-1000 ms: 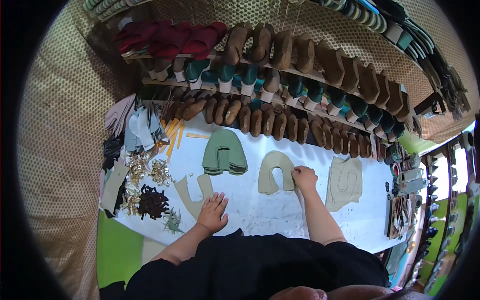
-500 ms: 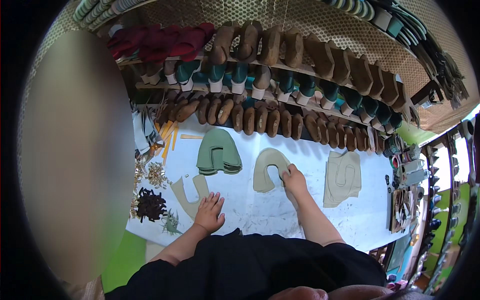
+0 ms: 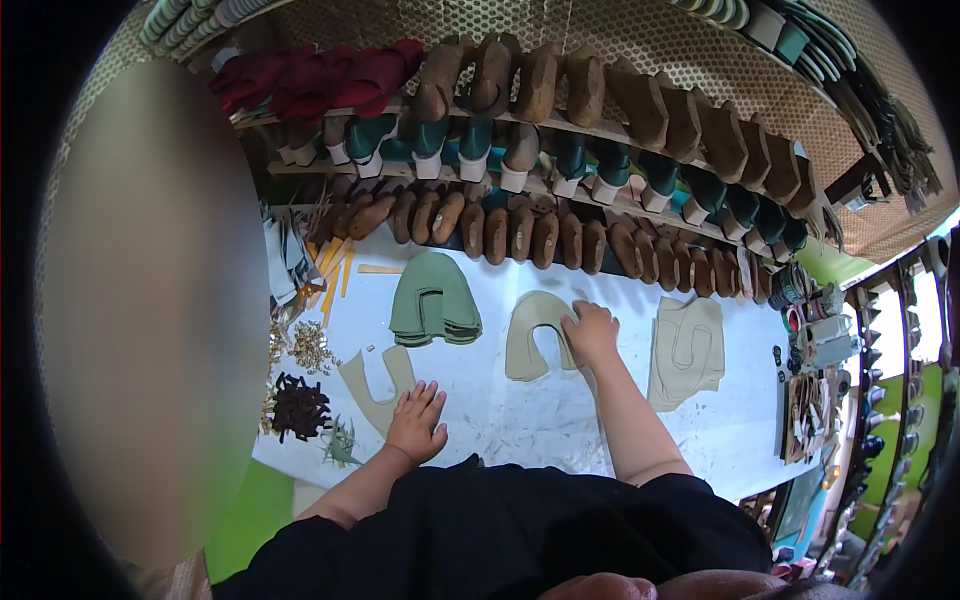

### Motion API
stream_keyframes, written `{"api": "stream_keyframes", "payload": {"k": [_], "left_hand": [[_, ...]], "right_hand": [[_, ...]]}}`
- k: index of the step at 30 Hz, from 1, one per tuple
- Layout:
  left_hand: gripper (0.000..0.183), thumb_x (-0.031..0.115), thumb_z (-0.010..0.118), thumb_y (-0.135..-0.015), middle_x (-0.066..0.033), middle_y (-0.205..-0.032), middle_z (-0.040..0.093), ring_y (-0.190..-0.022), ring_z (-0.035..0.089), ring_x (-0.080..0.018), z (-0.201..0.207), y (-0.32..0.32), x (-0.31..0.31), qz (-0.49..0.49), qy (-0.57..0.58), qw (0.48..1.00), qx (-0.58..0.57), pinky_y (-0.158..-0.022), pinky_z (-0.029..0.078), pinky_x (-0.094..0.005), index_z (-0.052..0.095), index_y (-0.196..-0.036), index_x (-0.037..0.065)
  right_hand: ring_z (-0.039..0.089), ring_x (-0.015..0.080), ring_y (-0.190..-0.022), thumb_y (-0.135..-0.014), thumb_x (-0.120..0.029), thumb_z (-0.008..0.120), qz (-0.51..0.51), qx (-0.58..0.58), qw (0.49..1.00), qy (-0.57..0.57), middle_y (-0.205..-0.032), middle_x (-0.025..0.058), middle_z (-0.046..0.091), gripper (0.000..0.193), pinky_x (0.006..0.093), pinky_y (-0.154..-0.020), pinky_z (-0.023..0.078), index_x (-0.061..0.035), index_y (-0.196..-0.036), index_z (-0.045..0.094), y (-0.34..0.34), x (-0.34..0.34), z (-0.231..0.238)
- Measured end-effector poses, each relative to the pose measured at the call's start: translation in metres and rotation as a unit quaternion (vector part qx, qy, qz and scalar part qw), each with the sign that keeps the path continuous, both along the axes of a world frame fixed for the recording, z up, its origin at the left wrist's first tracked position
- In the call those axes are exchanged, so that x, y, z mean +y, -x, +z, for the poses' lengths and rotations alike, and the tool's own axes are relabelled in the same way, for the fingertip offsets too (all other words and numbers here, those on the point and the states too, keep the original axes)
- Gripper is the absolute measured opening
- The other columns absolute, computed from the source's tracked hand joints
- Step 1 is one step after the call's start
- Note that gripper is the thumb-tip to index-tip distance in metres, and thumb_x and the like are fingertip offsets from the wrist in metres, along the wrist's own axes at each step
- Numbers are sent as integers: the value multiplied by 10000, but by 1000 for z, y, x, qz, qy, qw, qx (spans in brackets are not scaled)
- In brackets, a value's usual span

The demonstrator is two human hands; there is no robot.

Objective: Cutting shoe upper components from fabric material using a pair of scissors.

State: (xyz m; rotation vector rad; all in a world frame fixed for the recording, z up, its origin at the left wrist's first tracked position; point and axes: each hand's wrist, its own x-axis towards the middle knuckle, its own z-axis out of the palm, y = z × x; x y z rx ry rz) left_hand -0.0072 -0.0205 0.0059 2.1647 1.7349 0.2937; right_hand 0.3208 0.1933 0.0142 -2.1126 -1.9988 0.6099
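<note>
A beige horseshoe-shaped shoe-upper piece (image 3: 530, 312) lies flat on the white table at the middle, its opening toward me. My right hand (image 3: 597, 337) rests at its right edge, the thumb over the edge and the fingers parted from it. It covers part of the right leg of the piece. Further left, a beige U-shaped cutout (image 3: 362, 392) opens away from me. Spread flat on its right side is my left hand (image 3: 417, 422), fingers apart. Between the two, farther back, sits a stack of green upper pieces (image 3: 432, 285) with a slot in the front.
To the right lies a beige sheet (image 3: 687, 355) with a curved outline on it. Dark strips (image 3: 300, 408), gold-coloured bits (image 3: 312, 345) and yellow strips (image 3: 338, 290) lie at the left. Wooden shoe lasts (image 3: 546, 242) line the shelves behind. Tins and stacked scraps (image 3: 805, 418) crowd the right edge.
My right hand has shifted slightly up and right along the beige horseshoe piece, and its fingers have loosened from the edge. My left hand stays on the U-shaped cutout.
</note>
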Motion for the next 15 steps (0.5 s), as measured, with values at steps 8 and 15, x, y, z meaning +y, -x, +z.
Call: {"api": "stream_keyframes", "payload": {"k": [8,15], "left_hand": [[612,259,626,-801,-190,-1475,444,-1404,364,-389,-6,3,-1,-4,-3,1000,-10,-1156,245,-558,520,-1371,62],[587,281,619,-820,-160,-1479,455,-1406,375,-357,-8,3,0,-6,-8,1000,1,-1164,246,-543,531,-1366,87]], "right_hand": [[527,288,-1207,-854,-265,688,96,-14,995,-11,-1162,66,651,284,677,-1108,221,-143,-1109,674,44,33,-4],[558,280,-1111,-819,-214,712,124,70,987,-80,-984,38,667,127,659,-1077,254,-132,-909,675,37,49,-31]]}}
